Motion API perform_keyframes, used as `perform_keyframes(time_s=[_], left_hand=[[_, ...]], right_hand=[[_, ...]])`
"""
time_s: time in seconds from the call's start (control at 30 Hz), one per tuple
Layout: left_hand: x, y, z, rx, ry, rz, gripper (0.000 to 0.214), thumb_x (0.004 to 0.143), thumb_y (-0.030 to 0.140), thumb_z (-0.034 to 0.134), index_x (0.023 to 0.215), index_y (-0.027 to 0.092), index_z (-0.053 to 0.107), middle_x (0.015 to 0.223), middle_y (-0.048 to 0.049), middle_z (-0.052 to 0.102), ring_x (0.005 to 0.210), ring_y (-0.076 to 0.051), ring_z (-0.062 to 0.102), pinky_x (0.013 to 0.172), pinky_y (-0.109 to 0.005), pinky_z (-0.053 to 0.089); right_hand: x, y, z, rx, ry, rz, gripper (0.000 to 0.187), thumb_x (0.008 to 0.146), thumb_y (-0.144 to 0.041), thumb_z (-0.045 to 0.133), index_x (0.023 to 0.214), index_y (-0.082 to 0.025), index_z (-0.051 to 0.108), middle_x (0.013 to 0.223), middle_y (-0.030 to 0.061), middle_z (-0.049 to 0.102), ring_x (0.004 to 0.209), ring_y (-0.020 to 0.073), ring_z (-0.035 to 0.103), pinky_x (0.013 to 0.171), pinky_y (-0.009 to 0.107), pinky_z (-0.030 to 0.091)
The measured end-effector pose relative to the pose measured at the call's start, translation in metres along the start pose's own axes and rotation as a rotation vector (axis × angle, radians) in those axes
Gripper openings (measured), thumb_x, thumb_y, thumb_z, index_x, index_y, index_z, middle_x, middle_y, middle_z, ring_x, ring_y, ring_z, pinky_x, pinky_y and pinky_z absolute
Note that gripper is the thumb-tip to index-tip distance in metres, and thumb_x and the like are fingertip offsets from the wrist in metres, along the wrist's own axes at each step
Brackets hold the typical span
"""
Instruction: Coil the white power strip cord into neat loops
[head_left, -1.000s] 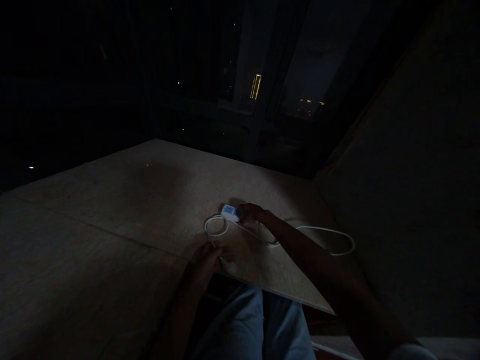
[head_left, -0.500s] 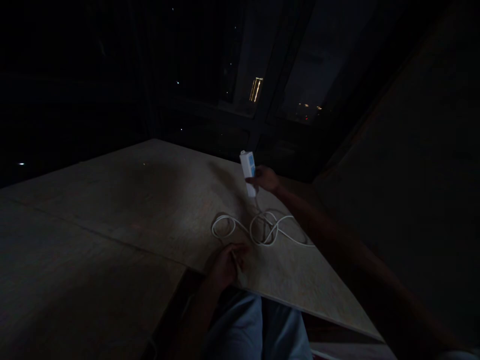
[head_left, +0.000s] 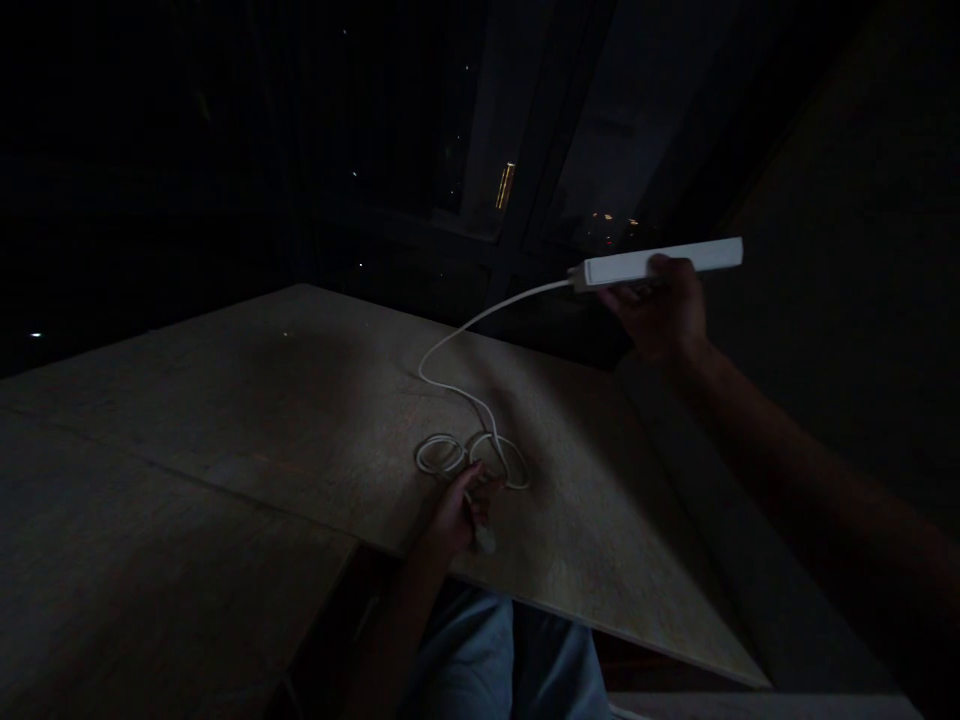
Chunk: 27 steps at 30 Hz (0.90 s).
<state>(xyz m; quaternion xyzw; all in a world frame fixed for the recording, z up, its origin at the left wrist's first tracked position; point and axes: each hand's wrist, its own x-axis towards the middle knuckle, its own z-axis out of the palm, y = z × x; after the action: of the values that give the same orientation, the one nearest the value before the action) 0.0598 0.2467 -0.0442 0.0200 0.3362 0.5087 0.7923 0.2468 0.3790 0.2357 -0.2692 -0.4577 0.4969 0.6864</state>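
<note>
Raised above the far right of the table, a long white power strip is gripped by my right hand, with fingers beneath and the thumb on its side. From its left end a white cord sags to the tabletop and lies there in loose loops. My left hand is low over the table near its front edge, closed around the other end of the cord. A pale plug-like end hangs below those fingers, too dim to make out well.
A pale stone-like tabletop spreads left and forward, with a seam across it. Behind it stands a dark window with lights outside. A wall rises at the right. My legs are under the front edge.
My right hand has lifted the power strip up and to the right and turned it from upright to nearly level. The cord has been drawn up off the table, its loops smaller.
</note>
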Motion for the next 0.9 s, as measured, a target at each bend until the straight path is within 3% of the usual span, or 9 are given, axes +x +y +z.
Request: perform_keyframes(time_s=[0.2, 0.3, 0.37, 0.5, 0.6, 0.7, 0.8, 0.9], left_hand=[[0.016, -0.005, -0.006, 0.002, 0.072, 0.096, 0.011, 0.085, 0.019, 0.055, 0.095, 0.014, 0.053, 0.089, -0.0078, 0.070, 0.034, 0.000, 0.030, 0.034, -0.015, 0.023], [0.017, -0.004, -0.007, -0.059, 0.077, 0.137, 0.006, 0.085, 0.018, 0.052, 0.089, 0.013, 0.051, 0.089, -0.0079, 0.070, 0.034, 0.000, 0.028, 0.033, -0.015, 0.021], [0.016, -0.001, -0.006, -0.082, 0.102, 0.161, 0.003, 0.086, 0.016, 0.050, 0.086, 0.014, 0.048, 0.087, -0.0063, 0.069, 0.033, 0.001, 0.027, 0.033, -0.014, 0.021], [0.016, 0.008, -0.007, -0.068, 0.126, 0.174, 0.004, 0.086, 0.017, 0.050, 0.084, 0.013, 0.050, 0.082, -0.0048, 0.068, 0.033, 0.001, 0.025, 0.033, -0.015, 0.019], [0.015, 0.012, -0.011, -0.047, 0.084, 0.140, 0.015, 0.090, 0.026, 0.051, 0.089, 0.012, 0.055, 0.081, -0.0084, 0.069, 0.033, -0.001, 0.028, 0.033, -0.016, 0.021], [0.011, 0.015, -0.013, -0.058, 0.048, 0.063, 0.032, 0.098, 0.035, 0.040, 0.090, 0.010, 0.057, 0.082, -0.0121, 0.069, 0.032, -0.002, 0.028, 0.031, -0.017, 0.023], [0.002, 0.020, -0.014, -0.020, 0.036, 0.021, 0.044, 0.100, 0.042, 0.033, 0.087, 0.008, 0.058, 0.076, -0.0111, 0.067, 0.031, -0.002, 0.027, 0.030, -0.016, 0.019], [-0.007, 0.028, -0.016, 0.079, 0.129, 0.066, 0.046, 0.098, 0.046, 0.035, 0.083, 0.009, 0.057, 0.063, -0.0041, 0.058, 0.030, -0.002, 0.027, 0.030, -0.015, 0.015]], right_hand=[[-0.050, -0.011, -0.057, 0.074, 0.206, 0.050, 0.009, 0.087, -0.025, 0.046, 0.085, -0.020, 0.053, 0.085, 0.0027, 0.059, 0.085, 0.0147, 0.063, 0.091, 0.036, 0.056], [-0.070, -0.003, -0.097, -0.007, 0.283, 0.199, 0.020, 0.089, -0.037, 0.043, 0.088, -0.022, 0.057, 0.096, 0.0081, 0.062, 0.092, 0.0177, 0.064, 0.079, 0.027, 0.057], [-0.082, 0.005, -0.123, -0.187, 0.318, 0.291, 0.023, 0.090, -0.041, 0.041, 0.088, -0.024, 0.056, 0.098, 0.0103, 0.063, 0.091, 0.0219, 0.064, 0.066, 0.029, 0.055], [-0.102, 0.024, -0.163, -0.311, 0.194, 0.493, 0.035, 0.090, -0.048, 0.035, 0.092, -0.025, 0.061, 0.094, 0.0149, 0.065, 0.076, 0.0261, 0.063, 0.052, 0.032, 0.049], [-0.114, 0.042, -0.177, -0.306, 0.114, 0.749, 0.039, 0.091, -0.047, 0.035, 0.093, -0.021, 0.064, 0.084, 0.0152, 0.066, 0.060, 0.0212, 0.059, 0.048, 0.029, 0.047], [-0.122, 0.060, -0.182, -0.443, 0.052, 0.933, 0.038, 0.092, -0.043, 0.037, 0.100, -0.015, 0.061, 0.083, 0.0153, 0.068, 0.056, 0.0181, 0.060, 0.048, 0.026, 0.048], [-0.121, 0.073, -0.185, -0.553, 0.046, 0.966, 0.038, 0.091, -0.044, 0.042, 0.105, -0.014, 0.058, 0.080, 0.0132, 0.068, 0.054, 0.0170, 0.061, 0.047, 0.025, 0.050], [-0.113, 0.083, -0.192, -0.622, 0.084, 0.883, 0.032, 0.089, -0.045, 0.047, 0.099, -0.016, 0.059, 0.074, 0.0101, 0.067, 0.053, 0.0171, 0.061, 0.046, 0.025, 0.050]])
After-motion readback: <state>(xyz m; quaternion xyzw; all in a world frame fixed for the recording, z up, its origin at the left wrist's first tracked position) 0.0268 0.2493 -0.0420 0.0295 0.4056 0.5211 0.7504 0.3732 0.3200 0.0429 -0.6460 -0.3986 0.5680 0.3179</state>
